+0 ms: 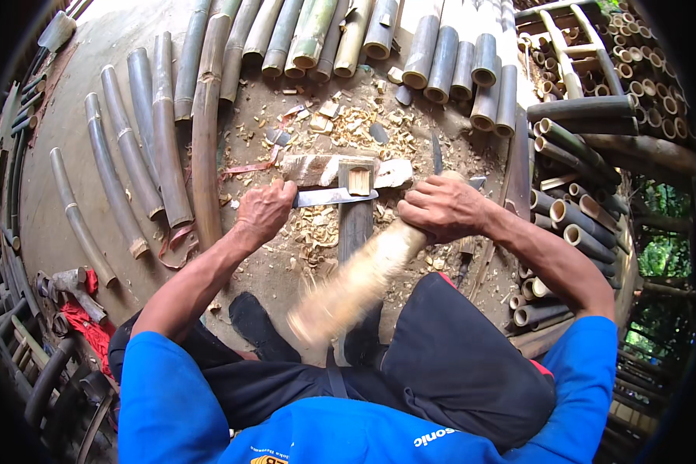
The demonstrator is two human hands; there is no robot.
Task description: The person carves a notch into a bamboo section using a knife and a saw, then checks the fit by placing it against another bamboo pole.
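Note:
My left hand (264, 209) is closed round the handle of a knife. The knife's broad steel blade (317, 198) points right and lies across a dark bamboo piece (354, 232), just below its pale cut end. A wooden block (309, 168) lies crosswise on the ground behind that end. In my right hand (445, 207) is a thick pale wooden club (363, 280), gripped at its upper right end. Its lower part is smeared by motion and slants down to the left, over the bamboo piece and near my foot.
Wood chips (325, 124) litter the ground around the block. Bamboo poles (207, 131) fan out at the left, and cut tubes (379, 35) line the far side. Stacked tubes (588, 240) stand at the right. Another blade (437, 152) rises beyond my right hand.

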